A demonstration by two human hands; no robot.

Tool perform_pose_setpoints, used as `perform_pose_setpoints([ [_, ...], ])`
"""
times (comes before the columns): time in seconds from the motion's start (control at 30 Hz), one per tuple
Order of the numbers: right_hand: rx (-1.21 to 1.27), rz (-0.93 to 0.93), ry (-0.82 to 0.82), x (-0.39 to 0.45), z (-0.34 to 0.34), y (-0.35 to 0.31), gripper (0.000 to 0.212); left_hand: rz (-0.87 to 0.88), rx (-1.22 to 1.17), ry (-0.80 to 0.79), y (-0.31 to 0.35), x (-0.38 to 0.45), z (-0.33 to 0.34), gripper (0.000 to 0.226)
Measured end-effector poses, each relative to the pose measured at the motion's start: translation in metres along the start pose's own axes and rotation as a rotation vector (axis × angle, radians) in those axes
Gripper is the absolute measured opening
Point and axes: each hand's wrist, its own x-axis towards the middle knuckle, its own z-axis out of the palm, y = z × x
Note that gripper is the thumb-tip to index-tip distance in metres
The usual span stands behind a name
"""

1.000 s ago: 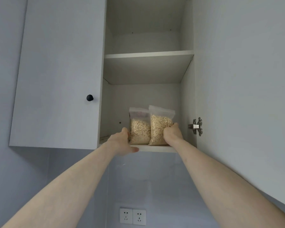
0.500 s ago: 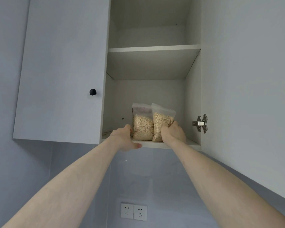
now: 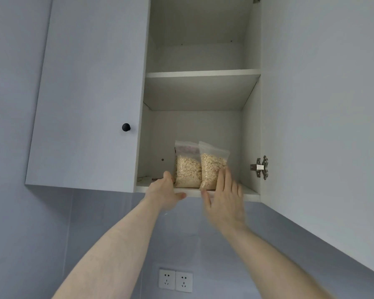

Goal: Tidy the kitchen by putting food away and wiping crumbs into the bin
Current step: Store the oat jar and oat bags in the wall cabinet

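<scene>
Two clear zip bags of oats stand upright side by side on the bottom shelf [image 3: 249, 193] of the open wall cabinet: the left bag [image 3: 187, 171] and the right bag [image 3: 212, 169]. My left hand [image 3: 163, 194] is at the left bag's lower left side, thumb under the shelf's front edge; whether its fingers grip the bag is hidden. My right hand [image 3: 225, 201] is blurred, fingers spread and straight, just in front of and below the right bag, holding nothing.
The cabinet's right door [image 3: 322, 126] stands open toward me, with a metal hinge [image 3: 260, 167] on its inner face. The left door [image 3: 89, 93] is closed, with a black knob [image 3: 126, 127]. The upper shelf [image 3: 203, 73] holds nothing visible. Two wall sockets [image 3: 175, 280] sit below.
My right hand has let go of the right oat bag and pulled back and down, fingers spreading. The left hand has stayed by the left bag.
</scene>
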Motion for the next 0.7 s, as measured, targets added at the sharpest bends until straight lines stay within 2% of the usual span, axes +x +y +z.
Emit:
perform_pose_setpoints([
  [0.1,-0.037,-0.011,-0.060,-0.016,0.000,0.001,0.086,0.023,0.051,-0.015,-0.003,-0.004,0.011,0.062],
  [0.2,-0.039,-0.013,-0.190,-0.017,-0.009,0.002,0.095,0.077,0.234,-0.024,-0.004,-0.010,0.026,0.081],
  [0.3,-0.024,-0.022,-0.310,-0.019,-0.022,0.003,0.088,0.101,0.236,-0.050,-0.009,-0.018,0.027,0.093],
  [0.57,0.098,-0.013,-0.451,-0.045,-0.057,0.000,0.079,0.161,0.371,-0.214,-0.017,-0.070,0.007,0.106],
  [0.7,0.195,-0.132,-0.467,-0.083,-0.081,-0.009,0.073,0.239,0.295,-0.153,-0.014,-0.115,-0.003,0.103],
])
